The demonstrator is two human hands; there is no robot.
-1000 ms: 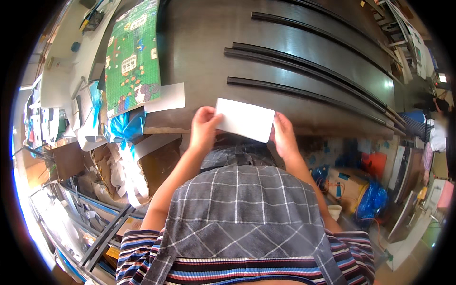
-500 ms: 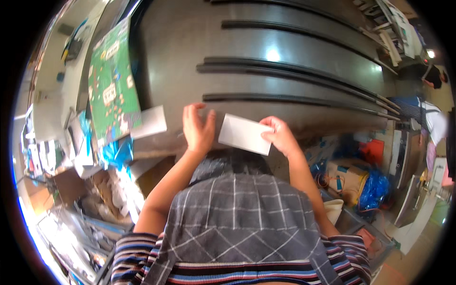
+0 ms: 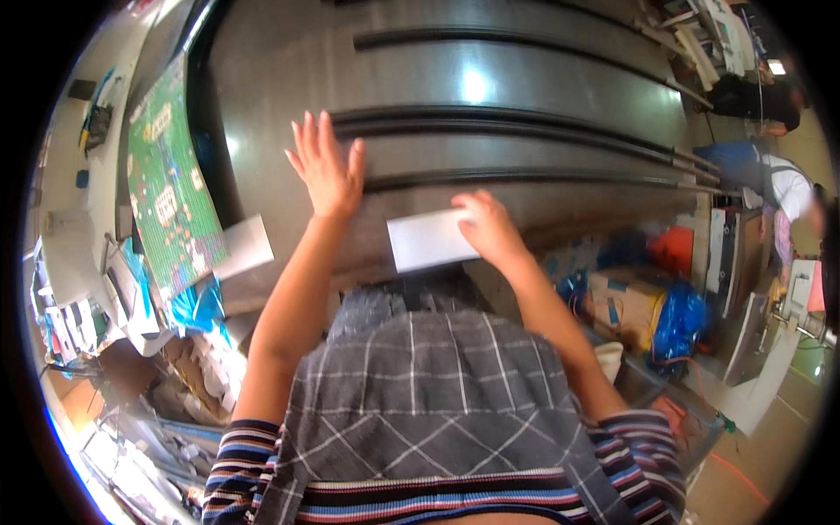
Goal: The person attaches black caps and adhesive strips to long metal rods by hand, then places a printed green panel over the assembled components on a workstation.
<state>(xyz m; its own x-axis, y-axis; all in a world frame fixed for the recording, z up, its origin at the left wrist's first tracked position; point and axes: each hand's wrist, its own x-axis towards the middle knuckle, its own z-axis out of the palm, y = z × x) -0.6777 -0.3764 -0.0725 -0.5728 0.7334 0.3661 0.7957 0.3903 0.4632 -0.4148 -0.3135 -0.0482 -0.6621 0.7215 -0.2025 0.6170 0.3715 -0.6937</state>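
Observation:
My right hand (image 3: 492, 229) grips a blank white rectangular card (image 3: 427, 241) by its right end, with the card held over the near edge of the grey metal table (image 3: 289, 52). Over the table to the left is my left hand (image 3: 330, 175), fingers stretched and spread, with nothing in it. It lies at the left ends of several long black strips (image 3: 525, 178) that run off to the right. Whether its fingertips touch a strip, I cannot tell. A second white card (image 3: 248, 248) rests by a green printed sheet (image 3: 171, 201) at the table's left side.
Blue plastic film (image 3: 197, 306) hangs below the green sheet. To the lower right stand a cardboard box (image 3: 623, 299) and a blue plastic bag (image 3: 681, 319). Another person (image 3: 786, 188) is bent over at the far right, by the strips' far ends. Cluttered shelves fill the lower left.
My left hand has reached forward and left, its fingers now spread over the strip ends. The card in my right hand has turned and shifted slightly left. The whole view has shifted a little.

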